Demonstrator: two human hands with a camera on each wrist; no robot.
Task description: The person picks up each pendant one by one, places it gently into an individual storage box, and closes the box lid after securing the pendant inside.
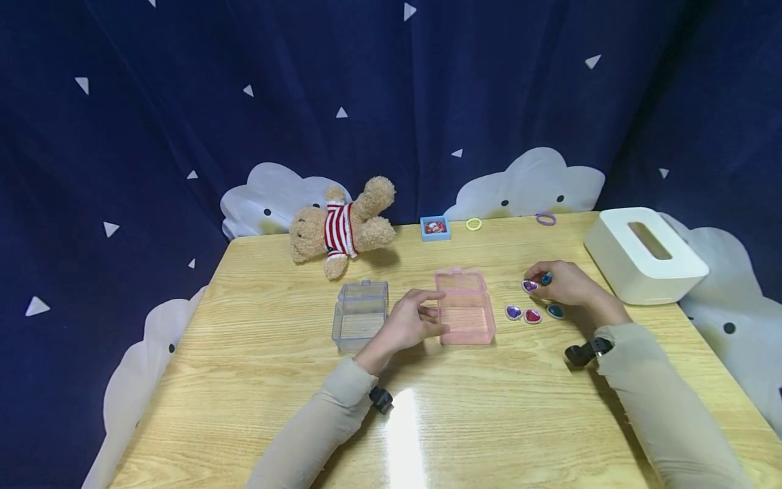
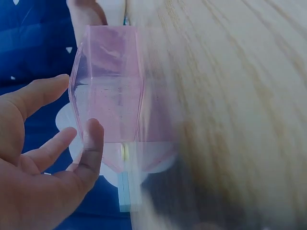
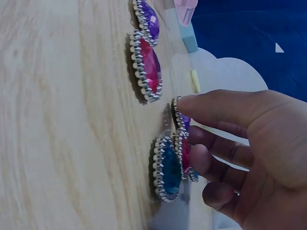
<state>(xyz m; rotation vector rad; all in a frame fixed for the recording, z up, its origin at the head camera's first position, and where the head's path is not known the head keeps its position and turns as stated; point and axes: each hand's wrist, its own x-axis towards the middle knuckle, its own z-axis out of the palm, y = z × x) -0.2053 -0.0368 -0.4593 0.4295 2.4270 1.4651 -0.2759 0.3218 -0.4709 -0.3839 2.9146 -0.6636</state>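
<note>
In the head view my left hand (image 1: 415, 319) is at the left side of a clear pink box (image 1: 467, 326) with its lid raised. Its thumb and fingers are spread, and in the left wrist view the fingertips reach the near edge of the pink box (image 2: 112, 91). My right hand (image 1: 565, 284) pinches a purple gem (image 1: 529, 286) with a silver beaded rim, low over the table. A blue gem (image 1: 546, 278) shows by its fingers. Nearer me lie a purple gem (image 1: 514, 312), a red heart-shaped gem (image 1: 533, 316) and a teal gem (image 1: 555, 311).
A clear grey box (image 1: 360, 326) stands open left of the left hand. A teddy bear (image 1: 342, 227) lies at the back left. Along the back are a blue square case (image 1: 435, 229), a yellow ring (image 1: 473, 224) and a purple ring (image 1: 546, 219). A white tissue box (image 1: 647, 255) stands right.
</note>
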